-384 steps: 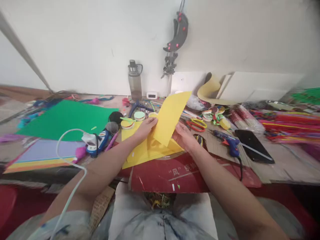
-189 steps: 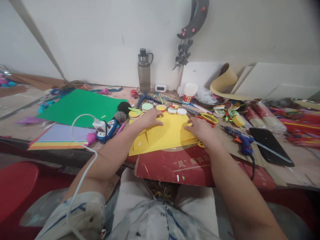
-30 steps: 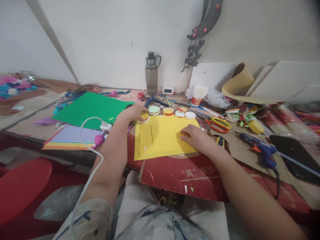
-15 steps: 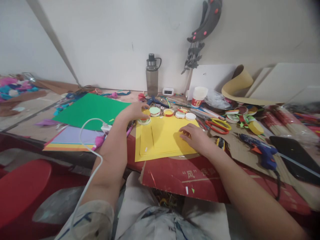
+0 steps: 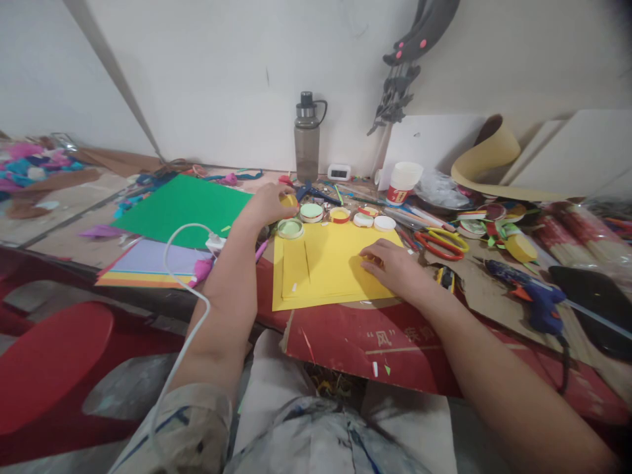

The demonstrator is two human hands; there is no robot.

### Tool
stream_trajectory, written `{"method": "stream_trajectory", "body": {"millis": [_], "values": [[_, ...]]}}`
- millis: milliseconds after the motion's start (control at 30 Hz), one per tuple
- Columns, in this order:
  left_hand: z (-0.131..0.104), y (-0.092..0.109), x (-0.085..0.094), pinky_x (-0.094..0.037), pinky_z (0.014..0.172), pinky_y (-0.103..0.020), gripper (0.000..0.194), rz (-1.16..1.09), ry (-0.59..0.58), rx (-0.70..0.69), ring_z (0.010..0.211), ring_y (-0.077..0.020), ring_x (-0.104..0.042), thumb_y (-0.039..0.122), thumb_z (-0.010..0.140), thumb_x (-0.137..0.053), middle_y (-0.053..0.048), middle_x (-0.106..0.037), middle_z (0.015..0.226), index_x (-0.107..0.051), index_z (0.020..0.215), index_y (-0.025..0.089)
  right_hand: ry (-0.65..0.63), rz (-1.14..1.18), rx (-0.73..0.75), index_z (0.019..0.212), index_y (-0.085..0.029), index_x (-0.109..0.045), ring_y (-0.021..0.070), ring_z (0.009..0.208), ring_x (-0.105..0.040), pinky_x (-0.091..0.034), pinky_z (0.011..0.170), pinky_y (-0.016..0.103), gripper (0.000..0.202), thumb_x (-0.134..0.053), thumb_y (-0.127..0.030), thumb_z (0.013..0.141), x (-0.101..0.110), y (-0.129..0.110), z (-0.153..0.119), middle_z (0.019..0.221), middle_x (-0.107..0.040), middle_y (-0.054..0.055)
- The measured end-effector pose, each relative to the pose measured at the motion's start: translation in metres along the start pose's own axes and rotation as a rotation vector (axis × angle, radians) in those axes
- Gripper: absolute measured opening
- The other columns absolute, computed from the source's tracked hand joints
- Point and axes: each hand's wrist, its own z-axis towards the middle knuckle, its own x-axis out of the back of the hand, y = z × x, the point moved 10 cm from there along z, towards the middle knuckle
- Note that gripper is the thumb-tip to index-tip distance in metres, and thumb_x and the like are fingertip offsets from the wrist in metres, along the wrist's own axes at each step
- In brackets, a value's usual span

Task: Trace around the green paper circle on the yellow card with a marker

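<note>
We sit at a cluttered table (image 5: pixel 62 245), with a red stool (image 5: pixel 54 365) near on the left and a piece of red cardboard (image 5: pixel 355 349) along the near edge before us. A green sheet (image 5: pixel 185 214) spreads over the far left, and a stack of coloured sheets (image 5: pixel 153 260) lies nearer than it. Our yellow sheets (image 5: pixel 340 253) lie in the middle, over the red cardboard. Beyond them stands a grey bottle (image 5: pixel 307 151); well to the right lie a black phone (image 5: pixel 590 306) and a blue glue gun (image 5: pixel 540 303), with 1 pair of scissors (image 5: pixel 444 245) closer in and a paper cup (image 5: pixel 403 184) farther back.

A white cable (image 5: pixel 197 293) loops across our left arm, and a row of small discs (image 5: pixel 311 212) crowds the far edge of the yellow sheets. Our right hand (image 5: pixel 392 264) rests over their right part, fingers loosely bent and apart, hiding some of the paper.

The yellow sheets have their long axis from left to right, the right end slightly farther away. At their left, 1 narrower strip (image 5: pixel 295 263) points from near to far.

Our left hand (image 5: pixel 269 203) grips a yellow disc (image 5: pixel 289 201) between its fingers, just beyond a pale green disc (image 5: pixel 290 228). The fingers cover much of it, so we cannot tell exactly which way it faces.
</note>
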Motion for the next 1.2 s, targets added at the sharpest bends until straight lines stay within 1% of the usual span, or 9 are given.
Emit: {"method": "stream_trajectory", "body": {"millis": [233,300,433,533,633,767,900,1033,1200], "values": [[0.003,-0.010,-0.012,-0.051,0.098,-0.035,0.053,0.044,-0.012,0.039,0.111,-0.0290,-0.066,0.033,0.072,-0.072,-0.012,-0.072,0.123,-0.072,0.122,0.016,0.056,0.042,0.018,0.098,-0.017,-0.073,0.0188,0.079,-0.064,-0.052,0.078,0.034,0.014,-0.062,-0.022,0.090,0.005,-0.004,-0.003,0.097,-0.068,0.010],[0.003,-0.010,-0.016,-0.052,0.096,-0.035,0.053,0.037,-0.024,0.030,0.110,-0.0293,-0.066,0.031,0.071,-0.072,-0.012,-0.072,0.122,-0.072,0.122,0.016,0.066,0.064,0.058,0.101,-0.017,-0.072,0.0192,0.081,-0.064,-0.052,0.079,0.034,0.017,-0.060,-0.024,0.092,0.007,-0.020,-0.004,0.099,-0.067,0.010],[0.005,-0.007,-0.018,-0.051,0.097,-0.037,0.052,0.037,0.005,0.018,0.112,-0.0305,-0.065,0.029,0.072,-0.073,-0.014,-0.071,0.123,-0.071,0.122,0.015,-0.026,0.027,0.195,0.110,-0.019,-0.070,0.0228,0.097,-0.065,-0.051,0.088,0.037,0.022,-0.055,-0.027,0.096,0.000,-0.078,0.008,0.107,-0.066,0.011],[0.007,-0.006,-0.012,-0.048,0.103,-0.037,0.051,0.014,0.072,0.036,0.116,-0.0305,-0.063,0.031,0.075,-0.072,-0.014,-0.070,0.125,-0.070,0.123,0.015,-0.083,-0.050,0.173,0.117,-0.019,-0.068,0.0240,0.102,-0.063,-0.050,0.090,0.038,0.025,-0.052,-0.025,0.098,-0.012,-0.108,0.037,0.114,-0.065,0.012],[0.006,-0.009,-0.005,-0.046,0.105,-0.037,0.051,-0.007,0.126,0.085,0.116,-0.0291,-0.062,0.035,0.078,-0.072,-0.014,-0.068,0.125,-0.069,0.125,0.015,-0.109,-0.161,0.118,0.118,-0.015,-0.067,0.0259,0.112,-0.058,-0.047,0.097,0.039,0.026,-0.053,-0.019,0.097,-0.032,-0.121,0.074,0.122,-0.061,0.015],[0.004,-0.013,-0.001,-0.048,0.103,-0.036,0.055,-0.002,0.128,0.141,0.115,-0.0288,-0.062,0.035,0.078,-0.073,-0.016,-0.068,0.124,-0.067,0.128,0.014,-0.143,-0.230,0.057,0.118,-0.013,-0.066,0.0291,0.115,-0.054,-0.047,0.094,0.040,0.030,-0.050,-0.008,0.093,-0.065,-0.122,0.105,0.126,-0.057,0.018],[0.002,-0.014,0.000,-0.048,0.103,-0.038,0.052,-0.023,0.123,0.173,0.116,-0.0295,-0.062,0.035,0.079,-0.072,-0.015,-0.067,0.125,-0.067,0.127,0.016,-0.152,-0.280,0.055,0.111,-0.013,-0.068,0.0302,0.110,-0.055,-0.046,0.084,0.038,0.030,-0.045,-0.006,0.093,-0.081,-0.119,0.114,0.122,-0.058,0.020],[0.001,-0.019,0.004,-0.048,0.102,-0.039,0.051,-0.028,0.148,0.210,0.115,-0.0297,-0.063,0.035,0.081,-0.069,-0.016,-0.067,0.126,-0.066,0.128,0.015,-0.109,-0.296,0.107,0.105,-0.014,-0.067,0.0294,0.106,-0.055,-0.043,0.082,0.038,0.028,-0.042,-0.007,0.095,-0.073,-0.114,0.108,0.118,-0.060,0.018],[0.002,-0.016,-0.004,-0.050,0.097,-0.041,0.050,0.029,0.111,0.184,0.112,-0.0329,-0.064,0.034,0.078,-0.070,-0.017,-0.069,0.120,-0.068,0.124,0.014,0.022,-0.327,0.165,0.099,-0.018,-0.066,0.0262,0.099,-0.054,-0.039,0.080,0.037,0.028,-0.041,-0.005,0.094,-0.035,-0.096,0.076,0.111,-0.063,0.014]]}}
